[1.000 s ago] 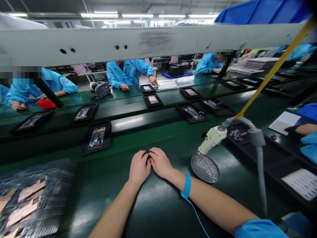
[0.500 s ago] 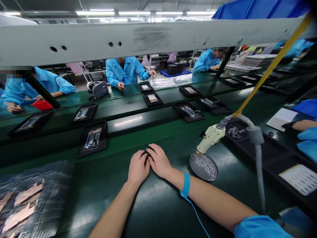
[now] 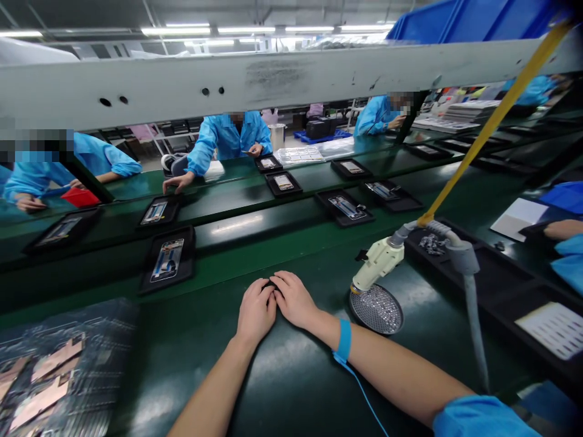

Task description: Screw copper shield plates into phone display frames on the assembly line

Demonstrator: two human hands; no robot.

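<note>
My left hand (image 3: 257, 311) rests palm down on the dark green worktop (image 3: 291, 388), its fingers loosely bent. Beside it lies my right hand (image 3: 295, 298), fingers slightly spread, also palm down. The two hands touch at the fingertips and thumbs. Nothing shows in either of them; their undersides are hidden. A blue wrist strap (image 3: 344, 341) with a thin cord circles my right wrist. To the right, a pale electric screwdriver (image 3: 379, 264) hangs over a round dish of small screws (image 3: 377, 308), closest to my right hand.
Black trays holding phone parts (image 3: 167, 260) (image 3: 347, 207) stand on the green line ahead. Clear plastic trays with copper-coloured pieces (image 3: 50, 370) lie at left. A long black tray (image 3: 496, 273) is at right. Co-workers in blue sit across; one co-worker's hand (image 3: 178, 182) touches a tray.
My hands stay together on the worktop, almost unmoved. The hanging screwdriver has swung slightly left. A co-worker opposite has reached across to a black tray. The view has tilted a little.
</note>
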